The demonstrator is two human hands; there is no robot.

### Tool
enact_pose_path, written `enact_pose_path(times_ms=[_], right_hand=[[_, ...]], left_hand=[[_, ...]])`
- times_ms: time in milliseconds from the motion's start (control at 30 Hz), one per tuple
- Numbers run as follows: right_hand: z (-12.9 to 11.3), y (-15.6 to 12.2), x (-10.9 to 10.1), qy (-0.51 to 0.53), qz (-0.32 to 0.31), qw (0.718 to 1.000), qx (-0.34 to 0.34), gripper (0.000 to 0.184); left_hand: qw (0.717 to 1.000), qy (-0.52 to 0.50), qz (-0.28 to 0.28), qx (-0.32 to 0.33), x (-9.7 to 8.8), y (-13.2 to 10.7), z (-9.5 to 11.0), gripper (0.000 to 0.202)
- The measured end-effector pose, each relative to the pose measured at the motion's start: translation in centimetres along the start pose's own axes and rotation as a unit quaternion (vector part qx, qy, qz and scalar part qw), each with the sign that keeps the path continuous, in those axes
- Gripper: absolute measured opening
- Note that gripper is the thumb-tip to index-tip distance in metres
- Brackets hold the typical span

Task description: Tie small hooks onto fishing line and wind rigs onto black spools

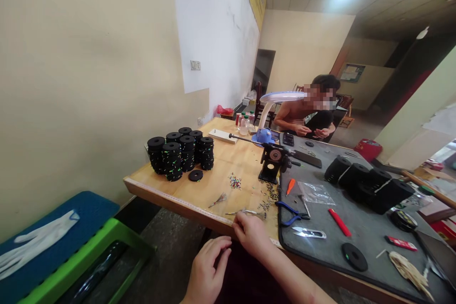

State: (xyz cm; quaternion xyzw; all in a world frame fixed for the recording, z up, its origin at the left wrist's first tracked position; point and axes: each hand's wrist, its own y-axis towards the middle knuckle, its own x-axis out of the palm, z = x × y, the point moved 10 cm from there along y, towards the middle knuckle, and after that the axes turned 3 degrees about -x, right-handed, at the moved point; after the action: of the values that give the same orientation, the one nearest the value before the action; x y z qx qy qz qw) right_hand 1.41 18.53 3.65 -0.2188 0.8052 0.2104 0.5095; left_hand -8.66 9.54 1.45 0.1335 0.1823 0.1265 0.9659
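Note:
My left hand (pixel 210 268) is low in front of the table edge, its thumb and fingers drawn together in a pinch. Anything between the fingertips is too small to make out. Right beside it, at the wooden table's edge, my right hand (pixel 251 233) has its fingers curled closed, and what they hold is hidden. Just beyond the right hand lies a thin stick-like piece (pixel 245 212). A small bundle of fine stems (pixel 218 199) rests to its left. Farther in are a pile of coloured beads (pixel 235 181) and many scattered small dark pieces (pixel 269 194).
Stacked black foam spools (pixel 173 161) stand at the left. A black winding device (pixel 274 159) and blue lamp base (pixel 262 136) stand mid-table. The grey mat (pixel 320 251) carries blue pliers (pixel 292 213), thread snips (pixel 309 232) and a red tool (pixel 339 222). Another person (pixel 306 116) sits opposite.

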Motion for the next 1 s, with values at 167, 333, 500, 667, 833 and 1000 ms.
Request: enact_pose_path(times_ms=[167,333,500,667,833,1000], right_hand=[[-0.2,0.0,0.1,-0.012,-0.014,1.0,-0.007,0.015],[-0.4,0.1,-0.2,-0.017,-0.029,0.999,-0.008,0.016],[-0.3,0.2,-0.2,-0.013,-0.032,0.999,-0.009,0.016],[-0.1,0.4,-0.1,-0.023,-0.042,0.999,0.003,0.017],[-0.2,0.5,-0.3,-0.025,-0.043,0.999,0.012,0.017],[0.0,0.4,-0.3,-0.017,-0.034,0.999,0.018,0.016]], left_hand=[[0.991,0.108,-0.012,0.074,0.4,0.1,0.6,0.022],[0.965,0.229,-0.022,0.124,1.2,0.6,0.9,0.036],[0.939,0.311,-0.044,0.141,2.1,1.0,0.9,0.044],[0.92,0.361,-0.031,0.146,2.4,0.5,0.9,0.048],[0.909,0.392,-0.019,0.138,2.5,0.3,1.1,0.05],[0.902,0.415,-0.03,0.111,2.9,0.6,1.2,0.049]])
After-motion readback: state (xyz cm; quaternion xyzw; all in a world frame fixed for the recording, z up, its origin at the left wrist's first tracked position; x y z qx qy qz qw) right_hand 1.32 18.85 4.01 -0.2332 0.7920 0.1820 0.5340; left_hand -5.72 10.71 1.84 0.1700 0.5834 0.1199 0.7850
